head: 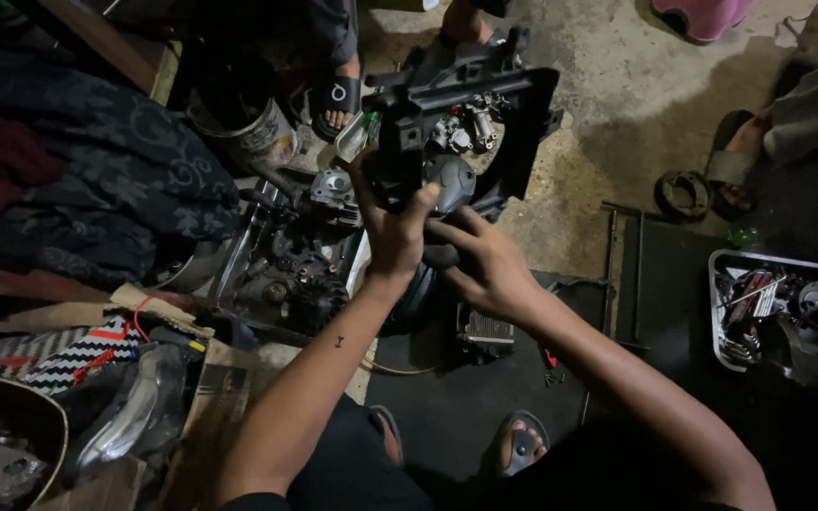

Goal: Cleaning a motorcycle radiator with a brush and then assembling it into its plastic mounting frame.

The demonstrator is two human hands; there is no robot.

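Observation:
My left hand (393, 227) grips the lower stem of a large black plastic motorcycle panel (466, 90) and holds it up over the floor. My right hand (485, 265) is beside it with fingers spread, its fingertips touching a dark rounded part (447, 185) under the panel. Small silver metal parts (471, 123) show through the panel's opening. Both forearms reach in from the bottom of the head view. My sandalled feet (521, 443) rest on a black mat (485, 397).
A metal tray of greasy engine parts (291, 270) lies left of the hands. A tool tray (769, 303) sits at the right. Dark cloth (97, 180), cardboard and a headlight (130, 416) crowd the left. Other people's sandalled feet (338, 99) stand at the far side.

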